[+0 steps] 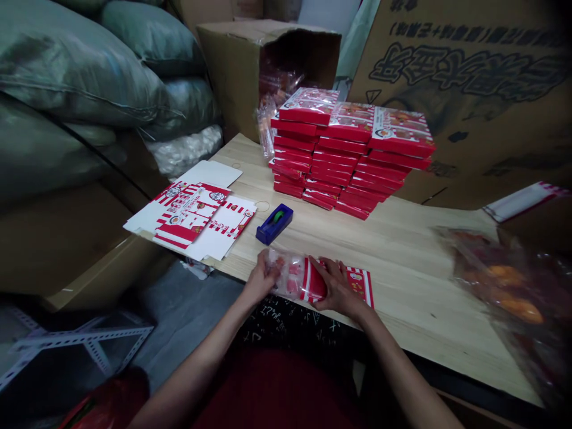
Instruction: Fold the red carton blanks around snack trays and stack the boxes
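from my remote seat, taking twelve o'clock as straight ahead, i saw grey-green sacks (84, 77) crowding ten o'clock, and flat red-and-white carton blanks (192, 220) lying at eleven on the wooden table (402, 280), seemingly kept within reach. a blue tape dispenser (273, 224) sat just beyond the hands. the left hand (261, 279) curled its fingers narrowly round one end of a clear plastic packet (290, 275) at six, steadying it, while the right hand (339, 287) lay across it, fingers close together; i could not tell whether they gripped. a red printed carton (360, 285) touched the packet's far end. stacked red boxes (353, 155) blocked twelve to one, and a blurred bag of orange food (496, 286) lay at three.
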Demonstrator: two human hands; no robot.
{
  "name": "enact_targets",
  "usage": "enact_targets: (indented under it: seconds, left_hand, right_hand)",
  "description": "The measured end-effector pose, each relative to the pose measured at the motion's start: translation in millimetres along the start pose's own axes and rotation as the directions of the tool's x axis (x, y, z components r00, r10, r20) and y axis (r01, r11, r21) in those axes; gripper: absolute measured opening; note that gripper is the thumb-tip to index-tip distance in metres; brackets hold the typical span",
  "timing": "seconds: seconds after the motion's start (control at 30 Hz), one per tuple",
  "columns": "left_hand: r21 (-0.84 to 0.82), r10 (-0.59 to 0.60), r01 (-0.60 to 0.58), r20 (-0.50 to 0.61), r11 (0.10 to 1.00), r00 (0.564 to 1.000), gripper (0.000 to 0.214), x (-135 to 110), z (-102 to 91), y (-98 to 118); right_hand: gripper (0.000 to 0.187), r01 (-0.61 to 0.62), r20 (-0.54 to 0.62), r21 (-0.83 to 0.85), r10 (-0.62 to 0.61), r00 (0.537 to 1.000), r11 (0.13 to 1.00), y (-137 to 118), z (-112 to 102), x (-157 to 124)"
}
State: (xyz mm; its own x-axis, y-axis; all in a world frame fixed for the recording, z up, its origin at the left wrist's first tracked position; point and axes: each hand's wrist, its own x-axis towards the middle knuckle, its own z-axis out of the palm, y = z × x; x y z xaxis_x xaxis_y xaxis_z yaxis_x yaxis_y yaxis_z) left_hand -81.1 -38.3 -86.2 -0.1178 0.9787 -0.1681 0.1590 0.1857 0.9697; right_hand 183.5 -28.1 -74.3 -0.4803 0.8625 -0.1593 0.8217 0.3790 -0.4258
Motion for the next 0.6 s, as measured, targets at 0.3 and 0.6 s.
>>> enact_targets:
  seconds: [0.3,0.6]
  left_hand:
    - [0.012,0.078,-0.078,-0.027,0.997,0.997,0.041,-1.1,-9.4,34.5]
    - [0.219,0.385,-0.476,0.354,0.852,0.852,0.042,-18.7,12.7,109.5]
  right_hand:
    - [0.132,0.082,-0.237,0.078,-0.061,0.969,0.994,-35.5,4.5,1.0]
    - [0.138,0.047,-0.51,0.209,0.067,0.857,0.977,-71.8,-13.9,5.9]
